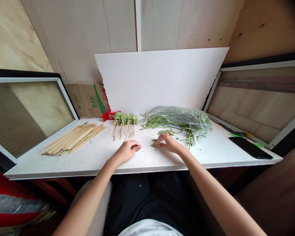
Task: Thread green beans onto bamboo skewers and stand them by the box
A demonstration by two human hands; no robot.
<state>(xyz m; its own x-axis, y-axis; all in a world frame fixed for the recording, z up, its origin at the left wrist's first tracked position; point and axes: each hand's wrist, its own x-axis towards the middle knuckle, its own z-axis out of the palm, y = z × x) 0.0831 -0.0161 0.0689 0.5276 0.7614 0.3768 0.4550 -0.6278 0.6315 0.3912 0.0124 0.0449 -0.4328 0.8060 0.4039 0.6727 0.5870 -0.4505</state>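
Note:
My left hand (128, 149) rests on the white table (211, 154) with its fingers curled in; a small green bit shows at the fingertips, too small to name. My right hand (167, 143) lies a little to the right, fingers bent down onto a small heap of cut green bean pieces (155, 143). Behind it, a clear plastic bag (184, 118) holds long green beans, some spilling out at the left. Finished bean skewers (124, 122) lie in a row beyond my left hand.
A pile of bare bamboo skewers (72, 139) lies at the left. A black phone (250, 147) and a green-handled tool (238, 133) sit at the right. A white board (162, 78), a cardboard box (88, 100) and a red packet (109, 115) stand behind.

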